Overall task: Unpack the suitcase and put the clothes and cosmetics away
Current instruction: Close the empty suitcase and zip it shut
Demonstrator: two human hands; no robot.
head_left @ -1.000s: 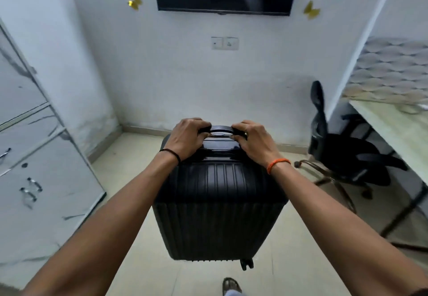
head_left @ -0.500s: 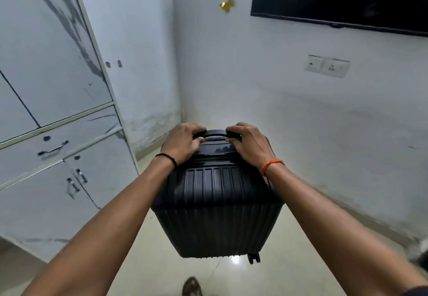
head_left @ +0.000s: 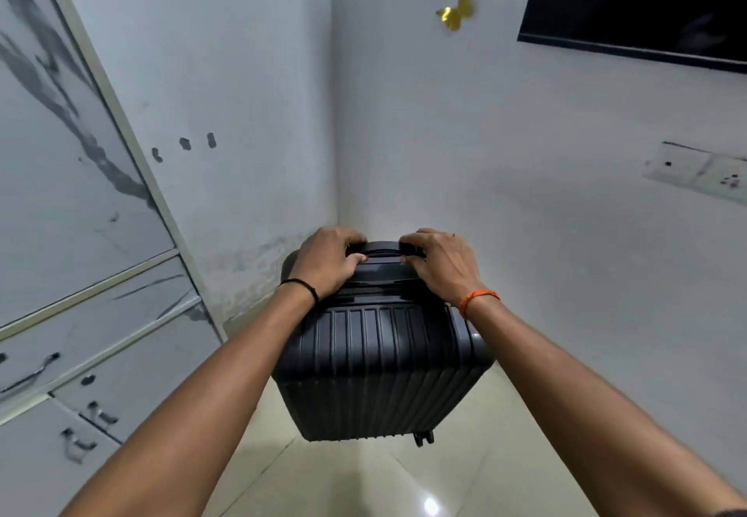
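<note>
- The suitcase point(head_left: 382, 359) is black and ribbed, closed, and seen from above near the corner where two white walls meet.
- The left hand point(head_left: 328, 263) grips the left end of the handle point(head_left: 382, 249) on top of the suitcase, fingers curled over it and thumb lying along the near side.
- The right hand point(head_left: 438, 263) grips the right end of the same handle, fingers curled round it; the two hands sit just apart with a short bare stretch of handle between them.
- A black band point(head_left: 301, 286) circles the left wrist, an orange band point(head_left: 477, 299) the right.
- One wheel point(head_left: 423, 437) shows under the suitcase's lower right corner, above the pale tiled floor point(head_left: 364, 484); I cannot tell whether it touches.
- Left of the suitcase stands a white cabinet point(head_left: 81, 233) with grey streaks and metal pulls.
- Above the suitcase, to its right, a dark screen point(head_left: 646, 2) hangs on the wall, with a gold butterfly point(head_left: 454, 11) beside it and a switch plate point(head_left: 699, 172) lower down.
</note>
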